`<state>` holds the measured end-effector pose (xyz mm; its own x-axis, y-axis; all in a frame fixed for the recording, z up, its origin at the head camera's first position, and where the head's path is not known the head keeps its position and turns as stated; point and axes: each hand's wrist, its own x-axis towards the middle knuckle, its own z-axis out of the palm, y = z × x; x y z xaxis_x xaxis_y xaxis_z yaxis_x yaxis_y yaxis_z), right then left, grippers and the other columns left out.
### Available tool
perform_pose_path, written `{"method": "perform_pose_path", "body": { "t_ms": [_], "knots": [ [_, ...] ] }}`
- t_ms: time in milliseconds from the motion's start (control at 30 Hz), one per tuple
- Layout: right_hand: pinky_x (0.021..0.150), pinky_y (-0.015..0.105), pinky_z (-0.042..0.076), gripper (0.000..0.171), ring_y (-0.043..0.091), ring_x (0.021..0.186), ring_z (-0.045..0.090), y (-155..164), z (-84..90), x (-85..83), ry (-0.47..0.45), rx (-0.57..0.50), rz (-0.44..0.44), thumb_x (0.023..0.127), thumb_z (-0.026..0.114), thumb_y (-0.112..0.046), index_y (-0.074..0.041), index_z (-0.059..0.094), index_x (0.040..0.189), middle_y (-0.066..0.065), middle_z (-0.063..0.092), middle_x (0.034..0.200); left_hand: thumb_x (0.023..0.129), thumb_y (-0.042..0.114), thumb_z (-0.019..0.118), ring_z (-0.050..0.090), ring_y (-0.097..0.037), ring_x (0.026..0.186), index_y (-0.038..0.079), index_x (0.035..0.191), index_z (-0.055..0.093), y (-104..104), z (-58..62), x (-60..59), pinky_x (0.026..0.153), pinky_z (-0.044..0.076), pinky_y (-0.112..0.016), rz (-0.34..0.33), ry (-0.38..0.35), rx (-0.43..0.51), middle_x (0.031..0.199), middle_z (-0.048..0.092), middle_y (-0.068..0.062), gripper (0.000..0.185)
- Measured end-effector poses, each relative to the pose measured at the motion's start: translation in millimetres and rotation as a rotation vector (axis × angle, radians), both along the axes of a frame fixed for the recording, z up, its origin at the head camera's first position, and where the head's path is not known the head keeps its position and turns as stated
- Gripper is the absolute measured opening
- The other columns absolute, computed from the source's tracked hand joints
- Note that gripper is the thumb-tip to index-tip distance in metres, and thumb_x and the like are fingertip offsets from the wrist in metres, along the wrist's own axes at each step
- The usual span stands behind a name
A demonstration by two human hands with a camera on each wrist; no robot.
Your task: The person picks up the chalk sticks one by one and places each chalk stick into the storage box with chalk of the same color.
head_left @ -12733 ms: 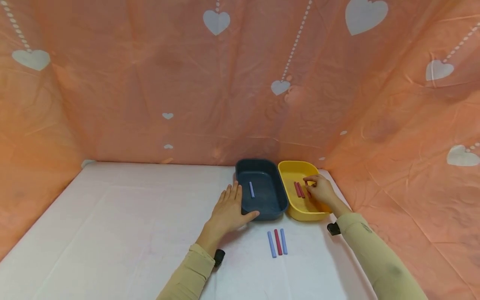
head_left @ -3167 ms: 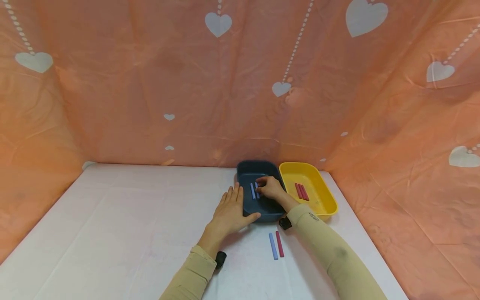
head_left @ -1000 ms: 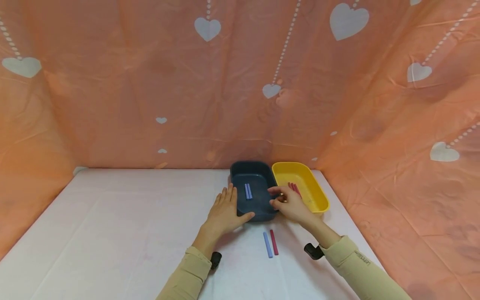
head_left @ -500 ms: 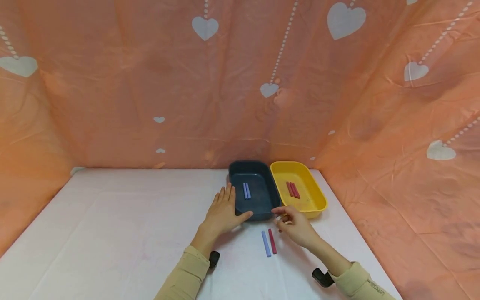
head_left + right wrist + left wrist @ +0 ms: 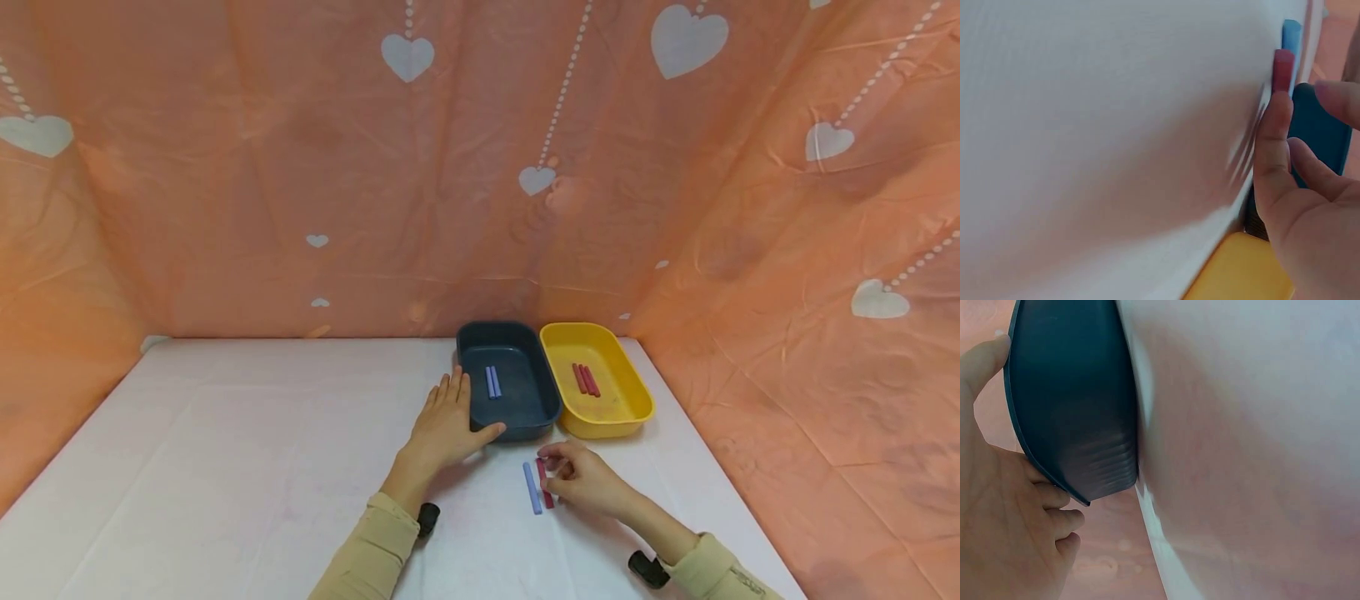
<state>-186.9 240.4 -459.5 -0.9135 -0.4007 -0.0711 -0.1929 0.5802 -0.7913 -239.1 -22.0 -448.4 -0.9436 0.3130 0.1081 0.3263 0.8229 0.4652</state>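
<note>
My left hand [image 5: 444, 430] lies with straight fingers along the left side of the dark blue tray [image 5: 528, 398], its thumb at the near rim. In the left wrist view the fingers touch the tray's rim. My right hand [image 5: 589, 481] is low over a red chalk stick [image 5: 548, 501], thumb and forefinger apart beside it. One fingertip overlaps the red stick's end in the right wrist view. A blue chalk stick [image 5: 532, 487] lies parallel, just left of the red one. Two blue chalk sticks [image 5: 492, 382] lie inside the blue tray.
A yellow tray [image 5: 626, 396] stands against the blue tray's right side and holds three red chalk sticks [image 5: 586, 380]. Both trays stand near the far right corner of the white-covered table [image 5: 247, 450]. Orange cloth [image 5: 360, 192] with white hearts hangs behind and at the sides.
Earlier, my right hand put a red stick into the yellow tray and a blue one into the blue tray. It has since come back down to the red stick. My left hand stays put.
</note>
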Motion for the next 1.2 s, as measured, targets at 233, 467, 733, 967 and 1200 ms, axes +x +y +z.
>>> {"method": "perform_pose_path", "body": {
  "t_ms": [233,467,733,967,1200],
  "knots": [
    [0.063,0.02,0.051,0.039,0.016,0.073,0.057,-0.5,-3.7,-1.1,0.022,0.069,0.002,0.09,0.079,-0.008,0.005,0.065,0.124,0.007,0.06,0.102,0.093,0.067,0.063,0.017,-0.041,0.158,-0.007,0.161,0.024,1.1,-1.8,0.1,0.128,0.015,-0.052,-0.002,0.003,0.005,0.171,0.013,-0.023,0.108],
    [0.061,0.02,0.05,0.042,0.009,0.067,0.055,-0.8,-2.9,-1.6,0.055,0.107,0.034,0.088,0.081,-0.007,0.007,0.065,0.125,0.007,0.059,0.101,0.093,0.069,0.062,0.016,-0.041,0.158,-0.007,0.162,0.023,1.8,-1.7,0.8,0.128,0.015,-0.051,-0.005,-0.002,-0.002,0.172,0.012,-0.022,0.109],
    [0.062,0.02,0.049,0.041,0.008,0.068,0.054,-3.2,-2.3,-2.8,0.08,0.128,0.024,0.087,0.082,-0.008,0.005,0.067,0.122,0.005,0.059,0.1,0.093,0.069,0.062,0.016,-0.04,0.158,-0.006,0.162,0.023,1.4,-0.9,0.8,0.128,0.014,-0.051,-0.002,-0.007,0.001,0.172,0.012,-0.022,0.109],
    [0.065,0.02,0.05,0.042,0.015,0.074,0.055,-4.1,-2.4,-2.5,0.064,0.122,-0.016,0.085,0.085,-0.008,0.003,0.067,0.121,0.005,0.061,0.099,0.093,0.07,0.062,0.015,-0.04,0.158,-0.006,0.162,0.023,0.2,-1.5,0.2,0.128,0.014,-0.051,0.0,-0.007,0.0,0.172,0.012,-0.021,0.109],
    [0.065,0.02,0.051,0.043,0.019,0.078,0.056,-5.5,-1.6,-0.9,0.054,0.07,-0.042,0.084,0.085,-0.004,0.001,0.064,0.121,0.006,0.061,0.098,0.093,0.07,0.061,0.015,-0.039,0.159,-0.005,0.162,0.022,-1.1,-3.1,-0.8,0.128,0.014,-0.051,0.005,-0.006,-0.008,0.172,0.011,-0.021,0.11]
  ]
}}
